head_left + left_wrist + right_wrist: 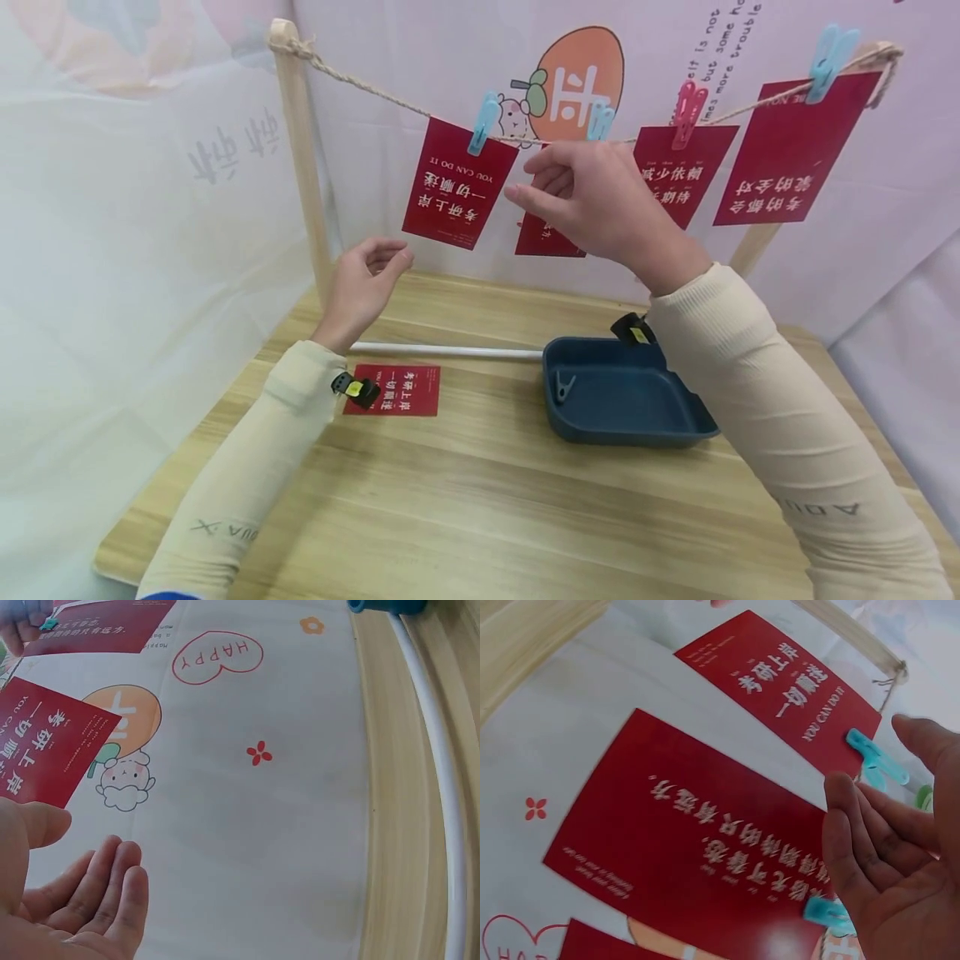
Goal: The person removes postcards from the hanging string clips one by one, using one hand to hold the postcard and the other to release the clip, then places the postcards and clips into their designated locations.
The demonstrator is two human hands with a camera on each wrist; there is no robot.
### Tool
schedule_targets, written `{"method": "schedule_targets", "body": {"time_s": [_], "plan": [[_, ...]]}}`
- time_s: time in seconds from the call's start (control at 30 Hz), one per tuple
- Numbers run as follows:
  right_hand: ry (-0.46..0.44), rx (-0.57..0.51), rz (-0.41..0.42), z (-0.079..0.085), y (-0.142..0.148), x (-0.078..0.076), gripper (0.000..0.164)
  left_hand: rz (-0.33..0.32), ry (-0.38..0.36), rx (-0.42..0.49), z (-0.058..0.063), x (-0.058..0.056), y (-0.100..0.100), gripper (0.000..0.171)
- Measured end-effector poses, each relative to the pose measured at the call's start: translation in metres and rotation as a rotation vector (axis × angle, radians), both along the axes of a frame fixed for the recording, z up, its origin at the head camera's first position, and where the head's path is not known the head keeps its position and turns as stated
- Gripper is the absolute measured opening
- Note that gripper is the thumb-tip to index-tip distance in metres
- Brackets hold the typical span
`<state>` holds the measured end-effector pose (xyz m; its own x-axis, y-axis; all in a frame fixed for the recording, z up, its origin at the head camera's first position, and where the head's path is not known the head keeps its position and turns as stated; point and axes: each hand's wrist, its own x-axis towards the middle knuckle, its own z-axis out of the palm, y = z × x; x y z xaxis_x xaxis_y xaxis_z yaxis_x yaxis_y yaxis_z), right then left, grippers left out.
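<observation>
My right hand (600, 204) is raised in front of a hanging red card (543, 242), partly covering it; its fingers are loosely bent with nothing between them. A blue clothespin (829, 915) clips that card to the twine (367, 87). To its left hangs another red card (457, 183) under a blue clothespin (484, 125). Below and left of this card, my left hand (363, 287) hovers empty, thumb apart from the relaxed fingers. Further right, a pink clothespin (688, 114) bears a third card (693, 167), and a blue one (831, 62) a larger card (798, 154).
Wooden posts (300, 158) carry the twine above the wooden table (450, 508). A dark blue tray (630, 435) at right contains a clothespin (564, 387). Left of it, a white rod (450, 352) lies behind a flat red card (416, 392). A printed cloth (300, 825) hangs behind.
</observation>
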<state>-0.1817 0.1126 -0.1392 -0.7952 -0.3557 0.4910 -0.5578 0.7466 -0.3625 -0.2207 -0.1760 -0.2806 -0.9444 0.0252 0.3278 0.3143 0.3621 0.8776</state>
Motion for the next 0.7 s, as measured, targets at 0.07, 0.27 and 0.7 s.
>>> {"method": "schedule_targets", "body": {"time_s": [0.07,0.27,0.7], "plan": [[0.006,-0.01,-0.019,0.004,-0.002,0.0,0.046,0.002,0.01,0.014,0.002,-0.003,0.003,0.039],[0.003,0.008,-0.059,0.019,-0.01,-0.003,0.048,0.008,0.036,0.064,0.006,-0.009,0.009,0.041],[0.05,0.081,-0.089,0.046,-0.02,-0.014,0.048,0.012,0.085,0.207,0.004,-0.013,0.013,0.037]]}}
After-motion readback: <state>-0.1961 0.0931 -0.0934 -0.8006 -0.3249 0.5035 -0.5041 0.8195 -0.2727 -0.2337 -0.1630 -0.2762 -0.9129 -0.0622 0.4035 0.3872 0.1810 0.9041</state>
